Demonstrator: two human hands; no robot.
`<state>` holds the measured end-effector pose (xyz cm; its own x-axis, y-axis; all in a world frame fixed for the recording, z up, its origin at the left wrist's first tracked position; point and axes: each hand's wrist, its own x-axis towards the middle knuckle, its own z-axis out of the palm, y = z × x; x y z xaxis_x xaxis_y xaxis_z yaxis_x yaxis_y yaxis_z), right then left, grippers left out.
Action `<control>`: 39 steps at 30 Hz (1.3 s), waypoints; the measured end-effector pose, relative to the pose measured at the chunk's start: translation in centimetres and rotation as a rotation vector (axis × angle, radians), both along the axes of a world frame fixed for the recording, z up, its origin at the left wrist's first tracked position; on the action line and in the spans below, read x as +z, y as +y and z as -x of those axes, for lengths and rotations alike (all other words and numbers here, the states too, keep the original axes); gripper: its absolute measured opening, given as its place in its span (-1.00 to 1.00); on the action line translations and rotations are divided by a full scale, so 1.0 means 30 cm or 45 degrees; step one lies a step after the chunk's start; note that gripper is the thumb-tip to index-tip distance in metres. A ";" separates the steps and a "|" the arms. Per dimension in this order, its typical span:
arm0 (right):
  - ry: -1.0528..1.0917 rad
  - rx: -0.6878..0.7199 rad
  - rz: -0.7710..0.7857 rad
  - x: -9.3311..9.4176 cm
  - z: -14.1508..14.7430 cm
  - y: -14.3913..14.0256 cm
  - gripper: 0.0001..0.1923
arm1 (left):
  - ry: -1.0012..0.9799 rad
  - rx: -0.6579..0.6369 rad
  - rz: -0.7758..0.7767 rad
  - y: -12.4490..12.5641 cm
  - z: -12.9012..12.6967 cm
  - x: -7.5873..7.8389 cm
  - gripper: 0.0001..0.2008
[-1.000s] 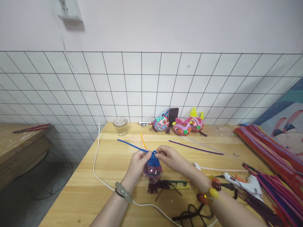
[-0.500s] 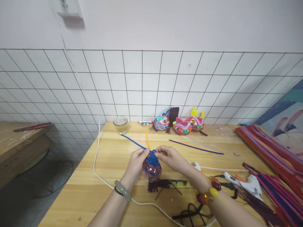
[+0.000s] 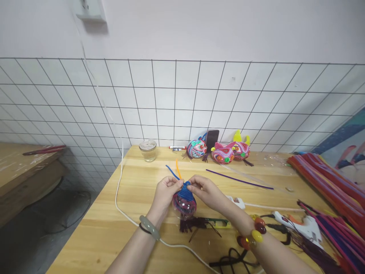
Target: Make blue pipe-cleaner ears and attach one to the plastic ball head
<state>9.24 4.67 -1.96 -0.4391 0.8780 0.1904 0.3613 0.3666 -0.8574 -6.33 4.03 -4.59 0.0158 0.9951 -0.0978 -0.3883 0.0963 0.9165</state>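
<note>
A clear plastic ball point(image 3: 185, 207), its upper part wrapped in coils of blue pipe cleaner point(image 3: 185, 193) with dark pink and purple strands below, is between my hands above the table. My left hand point(image 3: 168, 190) is closed on the ball's left upper side, thumb and finger pinched near its top. My right hand point(image 3: 205, 189) pinches the blue coil at the top right. A short blue end and an orange pipe cleaner point(image 3: 178, 167) stick up past my left fingertips. Just below the ball lies a dark purple tassel point(image 3: 191, 224); what the fingertips cover is hidden.
Several finished colourful fish-like balls point(image 3: 223, 153) stand at the back beside a phone point(image 3: 212, 140). A glass jar point(image 3: 148, 151) is back left. A purple pipe cleaner point(image 3: 239, 179), a glue gun point(image 3: 299, 224) and pipe cleaner bundles point(image 3: 319, 179) lie right. A white cord point(image 3: 117, 190) crosses the table.
The free blue end, earlier stretched long to the left, now shows much shorter and steeper beside the orange one. Both hands keep their pinch; the view has shifted slightly.
</note>
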 end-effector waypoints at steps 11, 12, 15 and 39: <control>-0.078 0.027 -0.160 0.008 -0.001 0.005 -0.90 | 0.130 -0.077 -0.133 -0.007 0.003 0.013 -0.78; -0.084 0.025 -0.173 0.009 -0.002 0.006 -0.89 | 0.151 -0.083 -0.158 -0.008 0.003 0.014 -0.78; -0.100 0.015 -0.206 0.010 -0.004 0.009 -0.87 | 0.217 -0.096 -0.230 -0.015 0.006 0.020 -0.78; -0.307 -0.131 -0.269 0.011 -0.013 0.032 -0.86 | 0.337 -0.176 -0.323 -0.016 0.003 0.005 -0.72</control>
